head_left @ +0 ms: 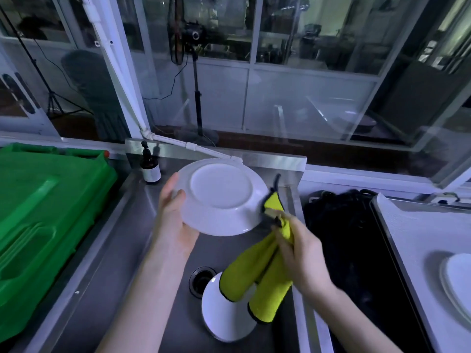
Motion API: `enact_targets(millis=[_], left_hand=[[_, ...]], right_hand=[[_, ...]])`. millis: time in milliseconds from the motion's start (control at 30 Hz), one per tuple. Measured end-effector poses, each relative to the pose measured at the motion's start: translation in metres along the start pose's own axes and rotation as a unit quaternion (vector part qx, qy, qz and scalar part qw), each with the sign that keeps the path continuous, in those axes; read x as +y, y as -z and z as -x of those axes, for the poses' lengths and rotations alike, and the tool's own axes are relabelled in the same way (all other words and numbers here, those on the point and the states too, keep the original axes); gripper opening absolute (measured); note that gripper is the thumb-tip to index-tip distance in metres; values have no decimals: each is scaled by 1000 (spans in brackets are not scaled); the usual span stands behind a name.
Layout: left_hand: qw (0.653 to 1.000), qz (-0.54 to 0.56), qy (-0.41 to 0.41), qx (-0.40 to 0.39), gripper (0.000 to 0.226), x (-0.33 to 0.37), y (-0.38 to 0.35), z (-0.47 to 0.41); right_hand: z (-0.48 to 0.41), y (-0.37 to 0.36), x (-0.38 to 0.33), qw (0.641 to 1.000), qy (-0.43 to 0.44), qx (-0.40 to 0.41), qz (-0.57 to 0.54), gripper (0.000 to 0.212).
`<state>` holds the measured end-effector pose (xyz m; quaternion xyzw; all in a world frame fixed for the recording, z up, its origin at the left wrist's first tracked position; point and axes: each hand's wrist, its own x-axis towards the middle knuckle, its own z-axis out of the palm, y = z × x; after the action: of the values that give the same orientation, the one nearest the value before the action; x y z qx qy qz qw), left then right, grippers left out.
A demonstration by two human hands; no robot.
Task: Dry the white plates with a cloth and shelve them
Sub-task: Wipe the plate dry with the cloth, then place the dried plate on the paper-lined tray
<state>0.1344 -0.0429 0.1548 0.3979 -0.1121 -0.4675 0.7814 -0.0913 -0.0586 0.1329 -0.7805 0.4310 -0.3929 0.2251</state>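
Note:
A white plate point(220, 197) is held over the steel sink with its underside facing me, tilted. My left hand point(175, 215) grips its left rim. My right hand point(298, 250) is closed around a yellow cloth point(257, 278) with a dark edge; one corner of the cloth touches the plate's right rim, and the rest hangs down. Below the cloth a second white plate point(224, 317) lies in the sink, partly covered by the cloth. Another white plate point(456, 281) rests on the white counter at the far right, cut off by the frame edge.
The steel sink point(127, 289) has a drain point(201, 278) near the lower plate. A green plastic crate point(43, 220) stands on the left. A brown pump bottle point(150, 166) sits at the sink's back corner. A black recess point(356, 250) lies right of the sink. Windows are behind.

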Motion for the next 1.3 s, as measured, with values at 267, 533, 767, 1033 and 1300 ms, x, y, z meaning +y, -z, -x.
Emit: enact_targets(millis=[267, 533, 767, 1033, 1300], left_hand=[[999, 0, 22, 29, 32, 3, -3, 2], [997, -19, 55, 46, 31, 14, -7, 8], [991, -111, 77, -23, 21, 36, -12, -1], [902, -419, -96, -36, 32, 7, 14, -10], [927, -369, -50, -49, 40, -28, -26, -7]], right_hand=[[-25, -3, 1, 983, 95, -36, 155, 59], [-47, -7, -11, 946, 213, 109, 220, 31], [-60, 6, -22, 978, 120, 64, 159, 2], [-54, 24, -3, 985, -123, 24, -116, 22], [-27, 72, 24, 971, -163, 94, -143, 18]])
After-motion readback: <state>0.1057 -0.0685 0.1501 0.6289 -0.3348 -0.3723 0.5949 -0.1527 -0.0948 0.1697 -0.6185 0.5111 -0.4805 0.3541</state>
